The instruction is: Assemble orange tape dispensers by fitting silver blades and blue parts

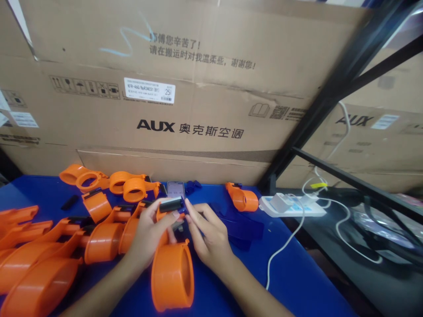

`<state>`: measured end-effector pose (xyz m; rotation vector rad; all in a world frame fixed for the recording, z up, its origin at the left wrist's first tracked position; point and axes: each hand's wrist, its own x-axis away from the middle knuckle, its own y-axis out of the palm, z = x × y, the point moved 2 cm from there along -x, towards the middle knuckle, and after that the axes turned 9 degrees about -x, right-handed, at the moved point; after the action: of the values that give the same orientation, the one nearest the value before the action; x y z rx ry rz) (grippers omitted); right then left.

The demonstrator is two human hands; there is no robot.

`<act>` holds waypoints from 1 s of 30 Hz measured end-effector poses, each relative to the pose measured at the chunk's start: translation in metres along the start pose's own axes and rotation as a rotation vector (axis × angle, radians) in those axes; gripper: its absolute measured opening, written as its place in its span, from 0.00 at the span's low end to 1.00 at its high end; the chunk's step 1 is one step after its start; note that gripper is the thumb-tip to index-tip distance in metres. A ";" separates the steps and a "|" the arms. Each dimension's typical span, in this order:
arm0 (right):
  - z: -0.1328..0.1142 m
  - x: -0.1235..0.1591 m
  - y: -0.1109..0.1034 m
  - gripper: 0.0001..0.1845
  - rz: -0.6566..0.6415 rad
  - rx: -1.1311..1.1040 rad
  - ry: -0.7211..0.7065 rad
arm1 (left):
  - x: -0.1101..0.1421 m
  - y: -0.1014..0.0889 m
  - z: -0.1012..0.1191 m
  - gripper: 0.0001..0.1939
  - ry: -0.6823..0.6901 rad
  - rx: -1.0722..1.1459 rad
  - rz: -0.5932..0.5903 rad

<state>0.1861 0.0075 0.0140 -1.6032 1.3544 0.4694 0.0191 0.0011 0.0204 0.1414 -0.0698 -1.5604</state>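
Lying at left, dispensers (104,242): orange, many, crowded and overlapping on the blue table (297,266); cropped by the left edge.
Black piece (69,202): lies loose among the dispensers, between far and near ones.
Box (99,132): rises behind the table, cardboard, printed AUX, with a white label above the print.
Left hand (148,229): closed around the upper end of the held dispenser, thumb across the front, just below the black strip (170,204).
Held dispenser (172,277): between both hands, ring below the fingers on the near side; handle partly hidden; cannot tell whether touching the table.
Phone (175,187): just beyond the hands, near the box, screen lit, digits blurred.
Right hand (209,233): fingertips narrowed at the blue tip (182,208) of the held dispenser; cannot tell whether pinching.
Small blue parts (193,186): just right of the phone.
Blue pieces (244,226): dark, flat, right of the right hand.
Lone dispenser (244,200): beyond the blue pieces, near the strip.
Strip (297,207): white, with a plug (280,202) and cables.
Frame (327,99): black, slanting, before another box (363,132).
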 end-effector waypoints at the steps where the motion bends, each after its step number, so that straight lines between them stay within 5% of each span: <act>1: 0.000 0.000 0.000 0.32 -0.010 0.021 -0.007 | 0.000 0.000 0.000 0.12 0.002 -0.001 0.000; 10: -0.006 -0.002 -0.002 0.33 -0.036 0.024 -0.058 | 0.002 -0.001 0.005 0.12 0.015 -0.011 -0.039; 14: -0.010 -0.007 -0.007 0.27 -0.035 -0.078 -0.020 | 0.001 -0.002 0.005 0.22 -0.026 0.020 -0.044; 19: -0.004 -0.011 -0.014 0.21 0.085 -0.334 0.279 | 0.004 0.001 0.004 0.43 -0.060 0.050 -0.117; 22: 0.000 -0.014 -0.013 0.28 -0.006 -0.686 0.488 | 0.008 0.004 0.003 0.58 -0.084 0.084 -0.216; 26: 0.000 -0.018 -0.012 0.29 -0.207 -0.968 0.602 | 0.011 0.006 0.001 0.61 -0.124 0.109 -0.349; 30: 0.001 -0.018 -0.011 0.28 -0.129 -1.018 0.660 | 0.010 0.006 0.000 0.63 -0.184 0.153 -0.297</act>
<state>0.1910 0.0176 0.0319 -2.8490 1.5615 0.6317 0.0250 -0.0089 0.0204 0.1322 -0.3263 -1.8619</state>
